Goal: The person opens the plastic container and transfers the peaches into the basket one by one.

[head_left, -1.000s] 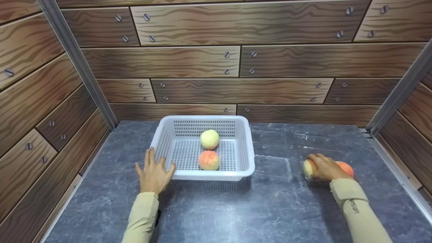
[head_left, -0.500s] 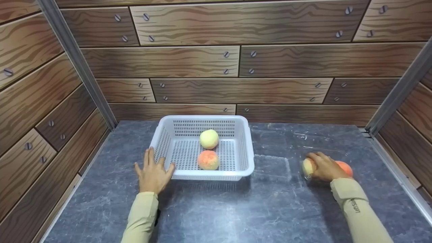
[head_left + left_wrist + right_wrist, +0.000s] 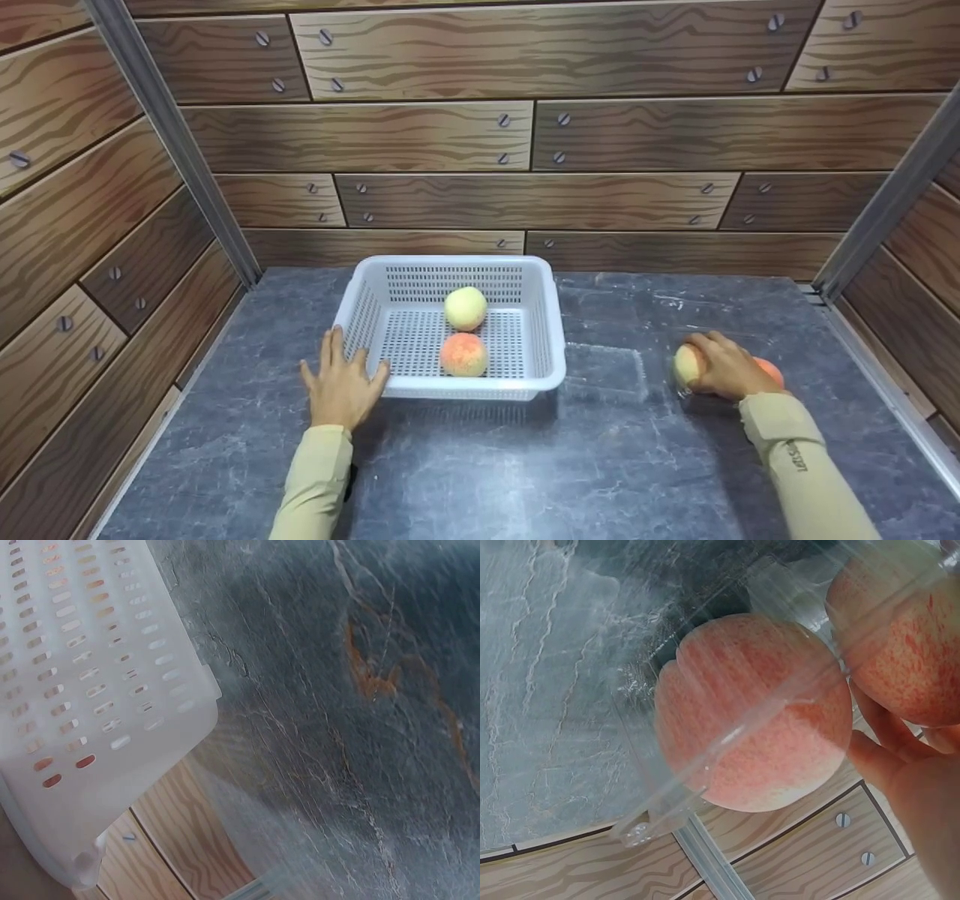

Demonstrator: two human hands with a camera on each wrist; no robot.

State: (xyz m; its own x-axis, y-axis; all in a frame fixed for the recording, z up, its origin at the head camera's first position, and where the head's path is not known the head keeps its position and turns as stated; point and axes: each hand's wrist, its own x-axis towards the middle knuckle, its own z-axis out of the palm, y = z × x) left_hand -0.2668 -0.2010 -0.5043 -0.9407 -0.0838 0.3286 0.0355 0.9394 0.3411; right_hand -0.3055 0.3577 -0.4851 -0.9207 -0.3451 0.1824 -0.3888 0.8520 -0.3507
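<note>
My left hand (image 3: 345, 386) rests with spread, straight fingers at the front left corner of a pale plastic basket (image 3: 551, 337). Two peaches lie inside the basket: a yellowish peach (image 3: 466, 309) behind and a redder peach (image 3: 463, 355) in front. On the right, my right hand (image 3: 727, 367) grips a yellow-and-red peach (image 3: 688, 365), its fingers curled over the far side. Another peach (image 3: 754, 712) sits beside it, mostly covered by the hand in the head view. Around these two, the right wrist view shows a clear plastic container (image 3: 724, 741).
The dark grey marbled tabletop (image 3: 450, 472) spans the space between wood-patterned walls (image 3: 435, 135). Metal strips (image 3: 900, 405) run along its sides. Something clear and shiny (image 3: 679, 304) lies behind the right hand.
My right hand has shifted slightly back and right with its peach, covering more of the neighbouring one. The left hand and basket stay put.
</note>
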